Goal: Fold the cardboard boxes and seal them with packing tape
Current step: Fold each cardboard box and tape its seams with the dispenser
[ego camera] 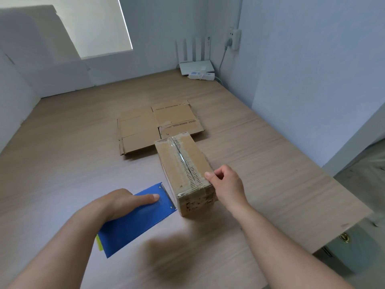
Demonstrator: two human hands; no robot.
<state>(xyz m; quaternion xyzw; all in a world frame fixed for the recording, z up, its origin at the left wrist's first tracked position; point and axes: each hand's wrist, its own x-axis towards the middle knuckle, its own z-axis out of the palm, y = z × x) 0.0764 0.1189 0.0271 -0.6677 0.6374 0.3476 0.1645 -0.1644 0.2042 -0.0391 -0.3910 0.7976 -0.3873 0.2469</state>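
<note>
1. One sealed cardboard box (185,163), at centre.
2. Two flattened cardboard boxes (139,132), at 12 o'clock from it.
3. One blue tape dispenser (135,217), at 8 o'clock.
4. Two hands: left hand (118,203), right hand (227,184).
5. One white router (195,67) with four antennas, at 1 o'clock.
6. One power strip (201,75).

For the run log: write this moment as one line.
left hand holds blue tape dispenser | right hand grips taped box at near corner | flat cardboard lies unfolded beyond it

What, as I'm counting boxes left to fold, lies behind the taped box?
Flattened cardboard boxes lie on the table behind the taped box. It covers their near right corner, and how many are stacked cannot be told.
</note>
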